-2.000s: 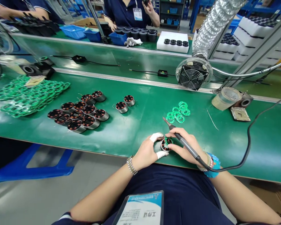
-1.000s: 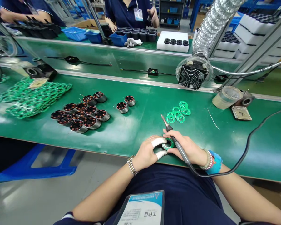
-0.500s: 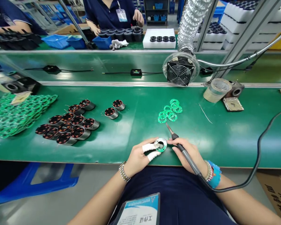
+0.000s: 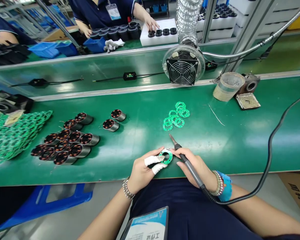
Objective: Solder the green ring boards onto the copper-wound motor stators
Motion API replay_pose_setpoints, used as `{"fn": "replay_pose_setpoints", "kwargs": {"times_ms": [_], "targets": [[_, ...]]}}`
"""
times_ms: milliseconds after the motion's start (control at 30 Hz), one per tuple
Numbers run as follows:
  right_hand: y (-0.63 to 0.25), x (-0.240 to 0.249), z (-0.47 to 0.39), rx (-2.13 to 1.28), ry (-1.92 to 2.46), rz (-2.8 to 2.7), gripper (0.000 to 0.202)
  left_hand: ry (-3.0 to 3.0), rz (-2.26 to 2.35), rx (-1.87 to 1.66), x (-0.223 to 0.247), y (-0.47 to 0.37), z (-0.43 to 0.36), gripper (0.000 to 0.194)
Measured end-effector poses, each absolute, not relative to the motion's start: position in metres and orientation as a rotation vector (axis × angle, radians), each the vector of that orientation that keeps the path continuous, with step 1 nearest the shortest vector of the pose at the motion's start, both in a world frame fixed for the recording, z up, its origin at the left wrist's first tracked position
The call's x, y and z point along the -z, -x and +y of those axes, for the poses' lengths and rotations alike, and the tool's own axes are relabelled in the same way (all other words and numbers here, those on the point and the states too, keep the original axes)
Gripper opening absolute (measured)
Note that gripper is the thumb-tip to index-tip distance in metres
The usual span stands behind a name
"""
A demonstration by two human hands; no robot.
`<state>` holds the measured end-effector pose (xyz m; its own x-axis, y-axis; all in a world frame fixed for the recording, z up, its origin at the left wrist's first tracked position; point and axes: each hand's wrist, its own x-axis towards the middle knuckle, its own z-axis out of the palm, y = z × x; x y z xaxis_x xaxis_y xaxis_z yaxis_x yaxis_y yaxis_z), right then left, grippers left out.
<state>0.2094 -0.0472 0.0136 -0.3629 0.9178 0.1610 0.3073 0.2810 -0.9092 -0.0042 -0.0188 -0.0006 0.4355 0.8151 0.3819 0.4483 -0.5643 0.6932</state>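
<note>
My left hand [image 4: 143, 169], with white covers on two fingers, pinches a green ring-shaped circuit board [image 4: 167, 162] near the table's front edge. Whether another part sits beneath the board is hidden. In my right hand [image 4: 205, 173] is a soldering iron [image 4: 191, 168], its tip pointing up and away, clear of the board. A fingertip of that hand touches or nearly touches the board's right side. Beyond the iron's tip lie several loose green ring boards [image 4: 184, 114].
Copper-wound motor stators [image 4: 80, 150] stand grouped at left, beside a heap of green board panels [image 4: 17, 136]. A fan [image 4: 182, 70] hangs at the back. Solder wire [image 4: 216, 115], a plastic cup [image 4: 228, 87] and a sponge tray [image 4: 248, 101] lie right. A co-worker's hand [image 4: 151, 23] is across the bench.
The view has shifted and tilted slightly. In my left hand the ring board has turned, showing more of its green face. The co-worker's hand has come down to the black parts on the white block.
</note>
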Motion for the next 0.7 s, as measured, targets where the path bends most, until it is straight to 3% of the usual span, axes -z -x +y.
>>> {"fn": "replay_pose_setpoints", "kwargs": {"times_ms": [700], "targets": [[-0.212, -0.016, -0.033, -1.241, 1.005, -1.656, 0.032, -2.238, 1.104, -0.923, -0.006, 0.005, -0.021, 0.016]]}}
